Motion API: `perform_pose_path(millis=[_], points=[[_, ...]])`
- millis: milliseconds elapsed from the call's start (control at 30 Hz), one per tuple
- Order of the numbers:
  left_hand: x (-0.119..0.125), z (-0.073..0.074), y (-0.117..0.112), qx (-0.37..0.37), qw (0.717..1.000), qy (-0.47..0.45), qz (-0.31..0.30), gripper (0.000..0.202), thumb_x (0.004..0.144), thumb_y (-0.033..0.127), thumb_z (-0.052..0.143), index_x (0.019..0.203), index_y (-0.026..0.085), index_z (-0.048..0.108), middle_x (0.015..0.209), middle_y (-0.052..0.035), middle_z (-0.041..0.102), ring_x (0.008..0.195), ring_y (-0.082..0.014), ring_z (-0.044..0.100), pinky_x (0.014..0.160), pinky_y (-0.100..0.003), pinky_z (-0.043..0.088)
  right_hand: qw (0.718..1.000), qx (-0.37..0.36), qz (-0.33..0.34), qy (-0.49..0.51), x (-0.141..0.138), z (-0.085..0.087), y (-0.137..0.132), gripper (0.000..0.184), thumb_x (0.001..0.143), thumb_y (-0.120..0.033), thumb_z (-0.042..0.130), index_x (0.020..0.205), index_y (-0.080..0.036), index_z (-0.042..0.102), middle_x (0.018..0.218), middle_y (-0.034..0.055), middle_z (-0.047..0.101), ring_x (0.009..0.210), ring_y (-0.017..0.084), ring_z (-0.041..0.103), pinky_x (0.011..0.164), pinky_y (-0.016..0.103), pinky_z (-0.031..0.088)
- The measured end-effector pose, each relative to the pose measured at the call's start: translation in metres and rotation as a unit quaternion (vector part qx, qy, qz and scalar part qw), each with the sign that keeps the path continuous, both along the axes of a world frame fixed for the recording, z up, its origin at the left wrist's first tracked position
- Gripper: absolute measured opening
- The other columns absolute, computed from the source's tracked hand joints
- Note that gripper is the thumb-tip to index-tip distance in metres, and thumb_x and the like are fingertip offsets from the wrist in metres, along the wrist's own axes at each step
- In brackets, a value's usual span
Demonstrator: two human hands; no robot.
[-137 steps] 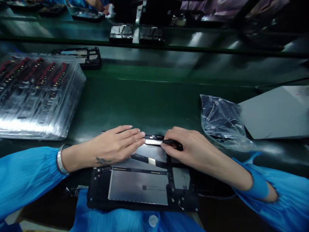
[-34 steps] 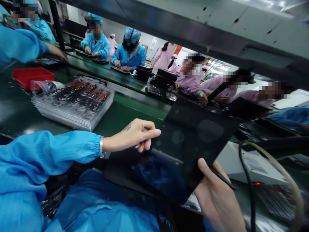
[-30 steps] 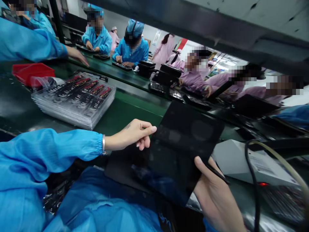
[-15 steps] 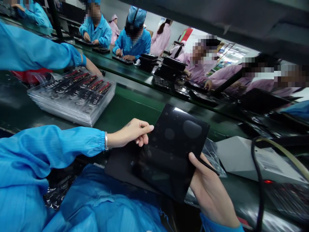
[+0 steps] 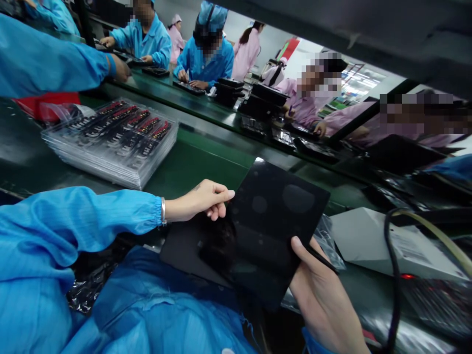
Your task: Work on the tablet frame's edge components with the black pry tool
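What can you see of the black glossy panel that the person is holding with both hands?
The black panel is a flat, thin rectangle with rounded corners and a glossy, glass-like face that shows faint round smudges and reflections. It is tilted, far edge raised, above the person's lap and the green belt. The right hand grips its near right edge, thumb on the face, with a thin black tool alongside. The left hand pinches its left edge.

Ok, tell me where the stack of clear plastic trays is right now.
In the head view the stack of clear plastic trays lies upper left on the green conveyor belt, beyond the left hand and just in front of a red bin.
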State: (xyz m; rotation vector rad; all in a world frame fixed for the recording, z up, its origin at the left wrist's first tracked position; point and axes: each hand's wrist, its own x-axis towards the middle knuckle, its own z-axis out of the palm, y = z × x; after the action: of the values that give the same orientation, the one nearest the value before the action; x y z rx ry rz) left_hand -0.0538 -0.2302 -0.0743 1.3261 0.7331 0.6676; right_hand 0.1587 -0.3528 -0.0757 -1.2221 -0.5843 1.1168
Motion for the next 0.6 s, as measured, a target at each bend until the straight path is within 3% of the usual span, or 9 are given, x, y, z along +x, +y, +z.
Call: perform_pose_path(millis=[300, 600], points=[[-0.0009, 0.0034, -0.0029, -0.021, 1.000, 0.022, 0.006, 0.036, 0.101, 0.029, 0.053, 0.068, 0.015, 0.049, 0.051, 0.0015, 0.061, 0.036, -0.0034, 0.049, 0.038, -0.013, 0.031, 0.997, -0.058, 0.017, 0.055, 0.0033, -0.0021, 0.0010, 0.054, 0.077, -0.027, 0.081, 0.128, -0.033, 0.066, 0.132, -0.0005, 0.068, 0.125, 0.027, 0.063, 0.111, 0.046, 0.051], [-0.0003, 0.0043, -0.0028, -0.021, 0.999, 0.033, 0.010, 0.037, 0.101, 0.028, 0.052, 0.066, 0.015, 0.047, 0.051, 0.0019, 0.060, 0.036, -0.0030, 0.048, 0.038, -0.013, 0.031, 0.998, -0.039, 0.049, 0.022, 0.0099, -0.0086, 0.0006, 0.047, 0.082, -0.029, 0.077, 0.127, -0.031, 0.066, 0.123, 0.0007, 0.073, 0.112, 0.026, 0.070, 0.104, 0.046, 0.057]])
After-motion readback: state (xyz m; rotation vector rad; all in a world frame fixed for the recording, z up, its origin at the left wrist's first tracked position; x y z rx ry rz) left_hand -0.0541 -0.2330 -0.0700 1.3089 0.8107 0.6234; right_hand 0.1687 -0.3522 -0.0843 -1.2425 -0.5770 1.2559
